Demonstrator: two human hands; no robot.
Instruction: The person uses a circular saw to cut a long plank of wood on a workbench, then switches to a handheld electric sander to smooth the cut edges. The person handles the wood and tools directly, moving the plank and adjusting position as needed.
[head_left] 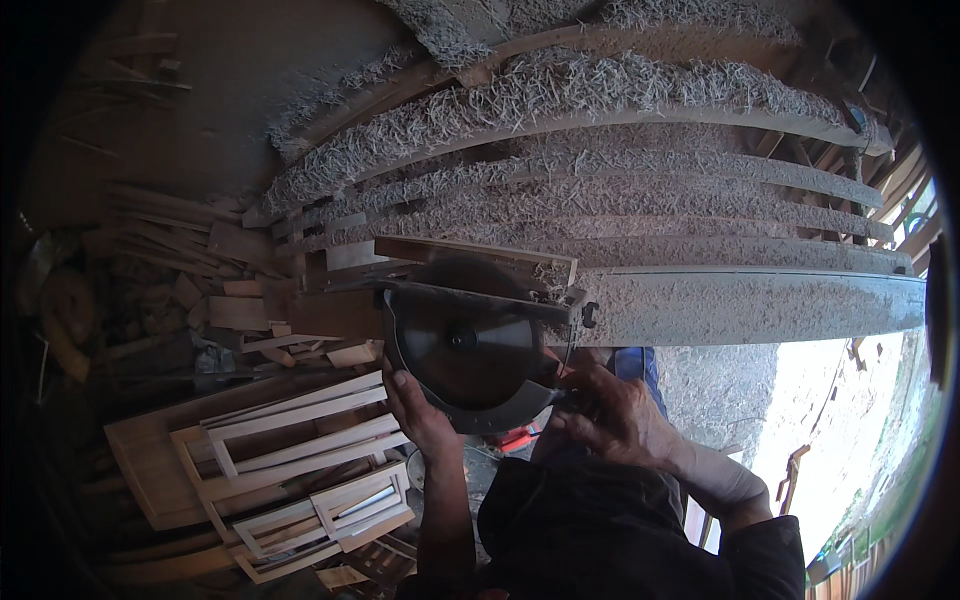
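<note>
A: What was the left hand (420, 412) doing?

B: It was cupped against the lower left rim of the saw (470, 340), fingers curled round the guard's edge, so it had hold of the saw there.

A: And the right hand (610, 415)?

B: It sat at the saw's lower right, fingers bent and closed toward the body of the tool. Whether they gripped a handle or only pressed on it, I could not tell; the fingertips were hidden against the dark housing.

A: Where was the saw itself?

B: In the middle of the view, just below the planks (620, 210), its round blade face turned to the camera. Its top edge met a short wooden piece (470, 255) at the near end of the stack.

A: What lay on the planks?

B: Shavings (560, 95), thick over most of them. The nearest board (760, 305) was smoother and only dusted.

A: Anything to the left?

B: Pale wooden frames (300, 460) leaned together low down, with offcuts (200, 270) heaped above them in shadow.

A: And to the right?

B: Bright ground (840, 420) beyond the boards
</note>
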